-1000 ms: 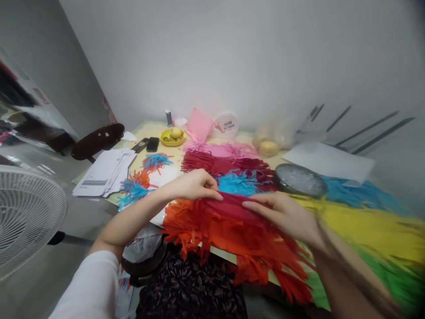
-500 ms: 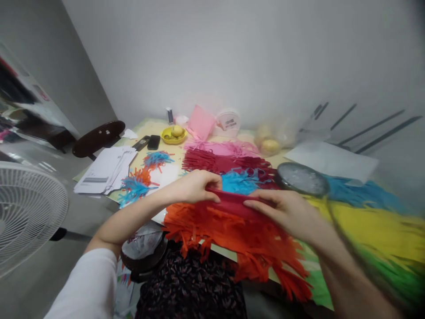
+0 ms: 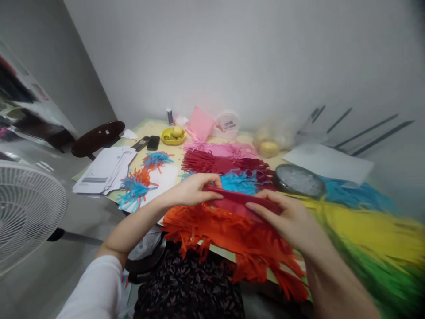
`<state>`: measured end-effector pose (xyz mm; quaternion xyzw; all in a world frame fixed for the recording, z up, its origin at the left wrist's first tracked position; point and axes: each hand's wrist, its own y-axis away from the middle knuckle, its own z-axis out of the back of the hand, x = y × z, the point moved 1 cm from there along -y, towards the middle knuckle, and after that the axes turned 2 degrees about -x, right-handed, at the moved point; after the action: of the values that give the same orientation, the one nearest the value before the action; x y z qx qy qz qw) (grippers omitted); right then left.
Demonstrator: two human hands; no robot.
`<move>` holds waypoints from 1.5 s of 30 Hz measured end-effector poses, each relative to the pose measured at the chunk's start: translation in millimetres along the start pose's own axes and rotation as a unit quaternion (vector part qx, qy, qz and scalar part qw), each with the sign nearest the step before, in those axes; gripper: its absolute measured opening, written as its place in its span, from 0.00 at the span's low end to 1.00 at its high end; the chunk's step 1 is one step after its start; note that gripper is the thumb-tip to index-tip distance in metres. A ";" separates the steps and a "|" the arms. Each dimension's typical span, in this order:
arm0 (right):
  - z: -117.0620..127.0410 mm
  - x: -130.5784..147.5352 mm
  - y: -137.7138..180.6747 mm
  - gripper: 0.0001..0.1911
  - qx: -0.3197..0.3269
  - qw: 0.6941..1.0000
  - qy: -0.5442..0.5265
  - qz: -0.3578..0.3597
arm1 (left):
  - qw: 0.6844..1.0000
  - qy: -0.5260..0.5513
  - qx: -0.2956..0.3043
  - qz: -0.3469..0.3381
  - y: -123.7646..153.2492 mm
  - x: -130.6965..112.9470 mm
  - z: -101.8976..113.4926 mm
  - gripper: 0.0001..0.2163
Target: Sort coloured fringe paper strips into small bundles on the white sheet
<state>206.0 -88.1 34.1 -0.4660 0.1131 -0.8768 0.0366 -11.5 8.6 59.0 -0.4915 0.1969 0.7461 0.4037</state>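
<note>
Pinching the red sheet (image 3: 234, 204) with left hand (image 3: 192, 189) and right hand (image 3: 290, 216), I space my grips apart, presumably to hold its edge straight above orange fringe (image 3: 217, 227).

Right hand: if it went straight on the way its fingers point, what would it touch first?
Past the red paper it holds, the right hand would probably meet the left hand, whose fingertips face it. Depth is unclear, so it might just miss.
</note>
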 end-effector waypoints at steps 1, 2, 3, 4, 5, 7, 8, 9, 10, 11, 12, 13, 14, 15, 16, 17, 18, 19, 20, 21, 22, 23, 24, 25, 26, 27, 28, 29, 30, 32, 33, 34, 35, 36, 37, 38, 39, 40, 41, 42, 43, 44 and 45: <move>-1.1 -1.3 1.7 0.14 -0.014 1.000 -0.017 -0.010 | 0.999 0.028 -0.011 0.010 1.3 1.5 -2.9 0.07; -2.2 -2.9 3.3 0.14 -0.033 0.999 -0.032 -0.018 | 0.998 0.056 -0.024 0.019 2.4 3.1 -5.8 0.07; -3.1 -4.4 4.8 0.14 -0.056 0.997 -0.045 -0.023 | 0.996 0.082 -0.036 0.028 3.6 4.8 -8.4 0.07; -4.2 -6.1 6.3 0.13 -0.077 0.995 -0.054 -0.025 | 0.992 0.107 -0.048 0.034 4.6 6.4 -10.8 0.07; -5.4 -7.8 7.8 0.12 -0.094 0.993 -0.063 -0.028 | 0.989 0.134 -0.058 0.038 5.6 8.1 -12.8 0.08; -8.5 -11.7 10.7 0.11 -0.111 0.989 -0.092 -0.035 | 0.979 0.187 -0.071 0.041 7.4 11.5 -15.2 0.11; -10.2 -14.0 12.1 0.10 -0.114 0.986 -0.111 -0.039 | 0.975 0.206 -0.076 0.040 8.2 13.3 -15.8 0.11; -12.0 -16.6 13.3 0.09 -0.115 0.984 -0.130 -0.043 | 0.972 0.220 -0.077 0.036 8.9 15.1 -16.0 0.11; -13.6 -19.3 14.2 0.07 -0.116 0.981 -0.149 -0.046 | 0.970 0.230 -0.078 0.030 9.5 17.0 -16.0 0.10; -15.0 -21.9 14.9 0.06 -0.120 0.978 -0.166 -0.047 | 0.967 0.240 -0.078 0.024 9.9 19.0 -15.9 0.08; -16.2 -24.2 15.2 0.05 -0.123 0.975 -0.181 -0.045 | 0.965 0.248 -0.079 0.019 10.2 20.9 -15.9 0.07; -17.2 -26.0 15.2 0.04 -0.127 0.972 -0.193 -0.041 | 0.963 0.256 -0.080 0.016 10.4 22.8 -16.0 0.06; -18.0 -27.1 14.9 0.04 -0.130 0.970 -0.201 -0.037 | 0.961 0.263 -0.082 0.015 10.5 24.5 -16.2 0.05; -18.7 -27.6 14.3 0.04 -0.131 0.969 -0.205 -0.034 | 0.959 0.270 -0.086 0.017 10.7 25.9 -16.5 0.04; -19.3 -27.6 13.6 0.04 -0.133 0.969 -0.205 -0.031 | 0.957 0.276 -0.090 0.019 10.8 26.9 -16.7 0.04; -19.9 -27.3 12.8 0.04 -0.133 0.970 -0.203 -0.029 | 0.956 0.278 -0.094 0.021 11.0 27.4 -16.9 0.05; -20.6 -26.9 12.1 0.03 -0.133 0.970 -0.202 -0.028 | 0.955 0.278 -0.098 0.022 11.3 27.4 -16.9 0.05; -21.5 -26.8 11.5 0.03 -0.132 0.970 -0.202 -0.030 | 0.956 0.275 -0.099 0.019 11.6 26.9 -16.9 0.04; -22.6 -27.1 10.9 0.03 -0.131 0.969 -0.205 -0.036 | 0.959 0.266 -0.098 0.011 11.9 26.0 -16.8 0.04; -24.1 -27.6 10.4 0.03 -0.128 0.968 -0.213 -0.043 | 0.963 0.253 -0.094 0.003 12.1 24.9 -16.9 0.04; -25.7 -28.3 9.9 0.04 -0.124 0.965 -0.227 -0.048 | 0.968 0.235 -0.093 -0.005 12.3 23.8 -17.2 0.05; -27.3 -28.9 9.5 0.06 -0.122 0.960 -0.248 -0.050 | 0.972 0.213 -0.098 -0.010 12.3 23.0 -17.7 0.07; -28.7 -29.0 9.0 0.08 -0.121 0.954 -0.269 -0.048 | 0.976 0.187 -0.110 -0.012 12.3 22.5 -18.4 0.10; -29.9 -28.4 8.6 0.11 -0.120 0.951 -0.282 -0.042 | 0.979 0.160 -0.128 -0.012 12.3 22.3 -19.3 0.12; -30.5 -27.2 8.2 0.13 -0.120 0.952 -0.280 -0.037 | 0.980 0.131 -0.149 -0.011 12.5 22.2 -20.2 0.14; -30.6 -25.5 8.0 0.15 -0.121 0.957 -0.260 -0.034 | 0.980 0.099 -0.169 -0.012 12.8 22.2 -20.9 0.16; -30.2 -23.4 8.1 0.16 -0.123 0.966 -0.225 -0.035 | 0.981 0.068 -0.183 -0.018 13.4 22.1 -21.3 0.16; -29.2 -21.2 8.4 0.15 -0.128 0.974 -0.181 -0.037 | 0.981 0.039 -0.189 -0.026 14.2 21.8 -21.3 0.13; -27.8 -19.1 8.9 0.12 -0.133 0.981 -0.138 -0.035 | 0.981 0.014 -0.189 -0.035 15.1 21.3 -20.8 0.10; -25.0 -16.2 10.4 0.11 -0.138 0.987 -0.073 -0.023 | 0.983 -0.028 -0.175 -0.049 17.1 19.9 -18.8 0.10; -23.9 -15.6 11.3 0.15 -0.135 0.990 -0.048 -0.015 | 0.985 -0.043 -0.161 -0.050 17.8 19.3 -17.6 0.12; -23.2 -15.5 12.1 0.17 -0.127 0.991 -0.028 -0.010 | 0.987 -0.055 -0.147 -0.046 18.2 19.0 -16.4 0.12; -23.0 -15.8 12.9 0.16 -0.118 0.993 -0.014 -0.007 | 0.988 -0.065 -0.133 -0.036 18.4 19.0 -15.5 0.11; -23.0 -16.2 13.5 0.13 -0.109 0.994 -0.007 -0.008 | 0.990 -0.072 -0.121 -0.024 18.3 19.3 -14.9 0.09; -23.3 -16.5 14.1 0.11 -0.103 0.995 -0.004 -0.011 | 0.991 -0.073 -0.111 -0.013 18.1 19.8 -14.7 0.08; -23.8 -16.7 14.5 0.10 -0.099 0.995 -0.008 -0.013 | 0.993 -0.065 -0.102 -0.002 17.7 20.6 -14.9 0.08; -24.3 -16.5 14.9 0.09 -0.095 0.995 -0.017 -0.014 | 0.994 -0.045 -0.095 0.007 17.4 21.4 -15.4 0.09; -24.8 -16.1 15.3 0.09 -0.091 0.995 -0.029 -0.018 | 0.996 -0.010 -0.086 0.018 17.1 22.2 -16.3 0.11; -25.3 -15.4 15.6 0.09 -0.088 0.995 -0.046 -0.025 | 0.996 0.037 -0.078 0.030 17.0 22.8 -17.5 0.12; -25.7 -14.5 16.0 0.09 -0.084 0.994 -0.067 -0.034 | 0.992 0.089 -0.073 0.043 17.0 23.1 -18.7 0.12; -25.9 -13.4 16.4 0.09 -0.084 0.992 -0.089 -0.045 | 0.987 0.139 -0.067 0.055 17.2 23.1 -20.1 0.13; -26.1 -12.3 16.8 0.10 -0.085 0.989 -0.109 -0.056 | 0.980 0.180 -0.064 0.063 17.4 22.7 -21.3 0.13; -26.1 -11.2 17.3 0.10 -0.088 0.986 -0.124 -0.065 | 0.974 0.208 -0.065 0.065 17.7 22.0 -22.3 0.14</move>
<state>190.0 -98.7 6.9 -0.5790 0.1541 -0.7992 -0.0485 -16.9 -8.3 27.7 -0.6470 0.2594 0.6635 0.2716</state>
